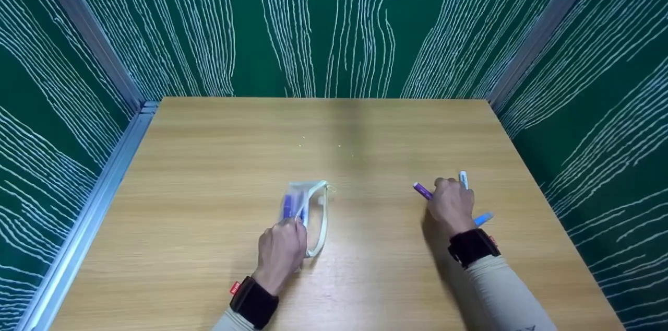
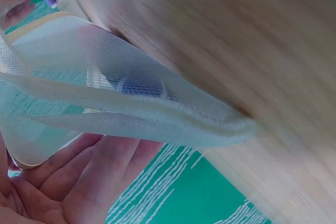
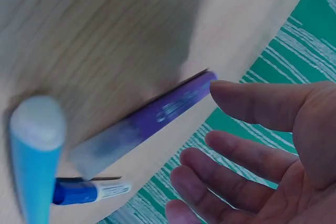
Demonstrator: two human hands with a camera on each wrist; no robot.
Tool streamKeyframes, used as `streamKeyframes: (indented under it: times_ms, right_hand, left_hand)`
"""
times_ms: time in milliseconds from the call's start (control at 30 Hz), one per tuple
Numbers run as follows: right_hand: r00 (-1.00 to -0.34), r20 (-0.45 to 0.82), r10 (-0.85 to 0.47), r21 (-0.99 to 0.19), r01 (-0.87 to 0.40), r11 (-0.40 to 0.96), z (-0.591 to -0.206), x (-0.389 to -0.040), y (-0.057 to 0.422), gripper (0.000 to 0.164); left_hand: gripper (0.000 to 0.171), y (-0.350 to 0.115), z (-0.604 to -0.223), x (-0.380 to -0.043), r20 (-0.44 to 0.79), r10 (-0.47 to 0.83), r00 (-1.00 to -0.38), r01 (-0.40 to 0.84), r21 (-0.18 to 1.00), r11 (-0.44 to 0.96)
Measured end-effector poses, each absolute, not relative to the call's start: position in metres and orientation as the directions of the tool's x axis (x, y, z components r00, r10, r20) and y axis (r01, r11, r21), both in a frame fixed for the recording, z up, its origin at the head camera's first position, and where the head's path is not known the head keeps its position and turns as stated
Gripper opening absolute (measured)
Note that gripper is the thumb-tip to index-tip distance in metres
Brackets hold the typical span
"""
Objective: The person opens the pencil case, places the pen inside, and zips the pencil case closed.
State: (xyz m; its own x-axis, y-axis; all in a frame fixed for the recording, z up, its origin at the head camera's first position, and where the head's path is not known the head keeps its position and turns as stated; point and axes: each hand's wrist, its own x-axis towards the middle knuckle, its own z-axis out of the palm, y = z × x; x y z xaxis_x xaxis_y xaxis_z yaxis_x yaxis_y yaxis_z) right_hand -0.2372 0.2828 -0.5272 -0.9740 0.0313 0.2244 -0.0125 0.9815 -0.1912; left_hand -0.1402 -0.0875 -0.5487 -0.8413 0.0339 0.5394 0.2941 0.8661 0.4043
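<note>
My left hand (image 1: 283,247) grips the near side of a translucent mesh zipper pouch (image 1: 324,226), whose pale-rimmed mouth gapes toward the right. Blue-purple contents (image 1: 287,207) show through the pouch wall. In the left wrist view my fingers (image 2: 94,182) lie along the mesh (image 2: 58,51). On the right, my right hand (image 1: 451,203) is low over a purple marker (image 1: 422,191). The right wrist view shows its thumb and fingers apart, with the thumb tip right at one end of the purple marker (image 3: 181,103); nothing is pinched between them.
Beside the right hand lie a light blue marker (image 1: 484,219) and a blue-and-white marker (image 1: 463,179). Small pale specks (image 1: 339,146) dot the wooden table (image 1: 235,138) farther back. Green panels with white wavy lines (image 1: 271,23) stand around the table.
</note>
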Motion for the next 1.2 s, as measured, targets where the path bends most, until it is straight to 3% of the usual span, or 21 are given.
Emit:
streamKeyframes:
  times_ms: [167,900,1200]
  right_hand:
    - [-0.988,0.145,0.057,-0.190,0.029,0.981,-0.526,-0.238,0.292,0.005]
    - [-0.998,0.050,0.047,-0.155,0.038,0.987,-0.536,-0.244,0.299,0.011]
    - [-0.996,0.084,0.040,-0.146,0.028,0.989,-0.537,-0.243,0.297,0.014]
  left_hand:
    - [0.038,-0.087,-0.549,-0.141,0.522,0.029,-0.853,0.286,0.420,0.861]
    - [0.036,-0.089,-0.549,-0.141,0.500,0.034,-0.866,0.276,0.418,0.865]
    - [0.038,-0.089,-0.551,-0.142,0.514,0.024,-0.857,0.270,0.410,0.871]
